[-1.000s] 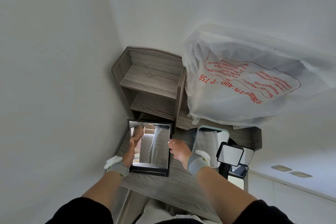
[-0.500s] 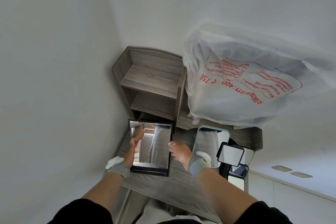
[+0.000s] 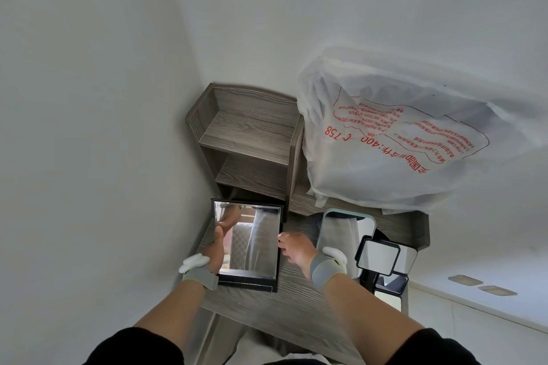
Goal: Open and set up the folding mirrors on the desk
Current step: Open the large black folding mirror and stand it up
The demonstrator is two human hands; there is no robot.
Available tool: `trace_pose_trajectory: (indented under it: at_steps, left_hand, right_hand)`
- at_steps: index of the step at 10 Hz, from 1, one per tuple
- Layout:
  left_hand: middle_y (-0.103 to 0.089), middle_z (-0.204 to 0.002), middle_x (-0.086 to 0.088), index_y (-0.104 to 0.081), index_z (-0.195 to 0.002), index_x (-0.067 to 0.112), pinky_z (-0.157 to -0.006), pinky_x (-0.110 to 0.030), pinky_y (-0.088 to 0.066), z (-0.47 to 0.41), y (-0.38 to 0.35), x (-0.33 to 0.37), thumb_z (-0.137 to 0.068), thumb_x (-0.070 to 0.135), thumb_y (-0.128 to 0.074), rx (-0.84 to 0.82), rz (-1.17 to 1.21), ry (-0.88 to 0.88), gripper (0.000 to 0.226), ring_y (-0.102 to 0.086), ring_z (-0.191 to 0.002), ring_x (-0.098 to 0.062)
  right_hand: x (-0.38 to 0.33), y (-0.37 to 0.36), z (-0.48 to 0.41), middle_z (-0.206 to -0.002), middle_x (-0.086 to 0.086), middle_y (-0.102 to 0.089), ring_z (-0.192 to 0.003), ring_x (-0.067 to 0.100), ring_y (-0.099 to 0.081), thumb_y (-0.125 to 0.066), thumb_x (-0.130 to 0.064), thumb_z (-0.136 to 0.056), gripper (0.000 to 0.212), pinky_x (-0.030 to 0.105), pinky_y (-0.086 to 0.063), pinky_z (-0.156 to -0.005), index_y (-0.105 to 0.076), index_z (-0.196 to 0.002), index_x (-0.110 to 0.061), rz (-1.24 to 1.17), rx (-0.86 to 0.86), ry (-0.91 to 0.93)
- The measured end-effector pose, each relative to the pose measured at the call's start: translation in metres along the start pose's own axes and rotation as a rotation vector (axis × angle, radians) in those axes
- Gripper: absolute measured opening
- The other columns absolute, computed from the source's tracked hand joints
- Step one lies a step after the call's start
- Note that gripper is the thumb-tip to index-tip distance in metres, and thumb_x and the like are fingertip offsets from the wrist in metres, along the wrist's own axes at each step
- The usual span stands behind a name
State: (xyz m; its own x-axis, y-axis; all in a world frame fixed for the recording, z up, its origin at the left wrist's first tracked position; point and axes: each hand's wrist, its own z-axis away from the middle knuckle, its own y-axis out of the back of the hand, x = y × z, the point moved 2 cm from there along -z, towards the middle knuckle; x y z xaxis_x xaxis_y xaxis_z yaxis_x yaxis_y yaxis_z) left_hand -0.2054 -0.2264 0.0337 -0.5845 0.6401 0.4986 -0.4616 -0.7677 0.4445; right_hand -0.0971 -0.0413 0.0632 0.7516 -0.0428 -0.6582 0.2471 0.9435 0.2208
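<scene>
A black-framed folding mirror (image 3: 255,240) stands tilted on the grey wooden desk (image 3: 284,314) at the left. My left hand (image 3: 218,249) grips its left edge, thumb on the frame. At its right edge, my right hand (image 3: 295,250) touches the frame with the fingertips. To the right stands a tall mirror with a light blue rim (image 3: 341,234). Beside that is a small black square mirror (image 3: 378,256) standing open, with two more small mirrors (image 3: 390,283) below it near the desk edge.
A grey wooden shelf unit (image 3: 249,145) stands at the back left against the wall. A large white plastic bag with red print (image 3: 394,139) fills the back right of the desk. White walls close in on the left and behind.
The hands and the black-framed mirror have barely moved; my right hand has shifted slightly along the mirror's right edge.
</scene>
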Motion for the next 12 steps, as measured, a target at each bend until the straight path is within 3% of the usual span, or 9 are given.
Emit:
trace_pose_trajectory:
  at_steps: [1, 2, 3, 4, 6, 7, 9, 10, 12]
  left_hand:
    - [-0.05, -0.137, -0.034, -0.049, -0.133, -0.011, -0.109, -0.055, -0.039, 0.012, -0.002, 0.021, -0.093, 0.068, -0.031, -0.008, 0.087, -0.054, 0.09, -0.047, -0.128, -0.049]
    - [-0.054, -0.131, -0.033, -0.051, -0.13, -0.007, -0.105, -0.058, -0.041, 0.016, -0.002, 0.036, -0.094, 0.067, -0.029, 0.046, 0.048, -0.118, 0.086, -0.051, -0.123, -0.051]
    - [-0.05, -0.137, -0.029, -0.048, -0.135, -0.001, -0.109, -0.057, -0.037, 0.023, 0.0, 0.047, -0.095, 0.065, -0.03, 0.11, 0.05, -0.184, 0.079, -0.047, -0.127, -0.047]
    - [-0.032, -0.157, -0.017, -0.033, -0.15, 0.009, -0.122, -0.047, -0.017, 0.028, 0.0, 0.048, -0.096, 0.065, -0.027, 0.173, -0.058, -0.23, 0.078, -0.028, -0.146, -0.035]
    - [-0.037, -0.153, -0.016, -0.036, -0.147, 0.014, -0.116, -0.045, -0.021, 0.054, -0.018, 0.049, -0.098, 0.053, -0.036, 0.288, -0.078, -0.259, 0.062, -0.037, -0.139, -0.036]
    - [-0.043, -0.147, -0.016, -0.041, -0.14, 0.02, -0.111, -0.047, -0.029, 0.068, -0.028, 0.048, -0.097, 0.053, -0.038, 0.296, -0.07, -0.258, 0.055, -0.043, -0.132, -0.038]
    - [-0.057, -0.122, -0.02, -0.052, -0.118, 0.005, -0.099, -0.048, -0.045, 0.094, -0.065, 0.062, -0.097, 0.033, -0.039, 0.25, -0.083, -0.36, 0.038, -0.054, -0.112, -0.039]
    - [-0.064, -0.116, -0.012, -0.054, -0.109, 0.014, -0.098, -0.046, -0.047, 0.103, -0.076, 0.065, -0.097, 0.039, -0.04, 0.151, -0.056, -0.36, 0.031, -0.061, -0.104, -0.033]
    - [-0.063, -0.121, -0.019, -0.057, -0.126, 0.005, -0.092, -0.04, -0.045, 0.112, -0.097, 0.078, -0.101, 0.032, -0.032, 0.116, -0.208, -0.447, 0.044, -0.058, -0.113, -0.038]
  right_hand:
    - [-0.003, 0.003, 0.001, -0.11, 0.002, -0.052, -0.101, 0.018, -0.047, -0.044, -0.019, -0.099, 0.008, 0.039, -0.042, -0.106, -0.05, -0.104, -0.021, -0.011, 0.007, 0.011]
    - [-0.005, 0.004, 0.004, -0.109, 0.002, -0.053, -0.1, 0.019, -0.048, -0.046, -0.019, -0.098, 0.008, 0.039, -0.043, -0.105, -0.052, -0.103, -0.022, -0.041, 0.024, 0.023]
    - [-0.01, 0.006, 0.01, -0.108, 0.002, -0.055, -0.1, 0.019, -0.05, -0.046, -0.022, -0.097, 0.012, 0.039, -0.044, -0.104, -0.056, -0.092, -0.026, -0.056, 0.031, 0.035]
    - [-0.014, 0.008, 0.016, -0.106, 0.003, -0.056, -0.097, 0.019, -0.05, -0.047, -0.022, -0.096, 0.018, 0.041, -0.045, -0.103, -0.056, -0.082, -0.027, -0.078, 0.033, 0.037]
    - [-0.009, 0.019, 0.029, -0.104, 0.003, -0.061, -0.095, 0.02, -0.055, -0.052, -0.021, -0.093, 0.009, 0.041, -0.048, -0.099, -0.06, -0.091, -0.023, -0.186, 0.059, 0.025]
    - [-0.003, 0.024, 0.032, -0.104, 0.004, -0.063, -0.094, 0.02, -0.058, -0.053, -0.02, -0.092, 0.009, 0.041, -0.049, -0.096, -0.061, -0.098, -0.021, -0.231, 0.075, 0.015]
    - [-0.001, 0.031, 0.038, -0.095, 0.003, -0.064, -0.086, 0.021, -0.06, -0.055, -0.022, -0.091, 0.013, 0.04, -0.051, -0.087, -0.058, -0.079, -0.025, -0.273, 0.097, 0.006]
    - [0.001, 0.036, 0.043, -0.09, 0.001, -0.064, -0.078, 0.017, -0.06, -0.055, -0.021, -0.091, 0.011, 0.033, -0.051, -0.074, -0.059, -0.081, -0.025, -0.294, 0.096, 0.003]
    - [0.013, 0.051, 0.039, -0.093, 0.001, -0.064, -0.072, 0.011, -0.059, -0.054, -0.02, -0.091, 0.009, 0.028, -0.048, -0.066, -0.06, -0.098, -0.02, -0.336, 0.081, 0.017]
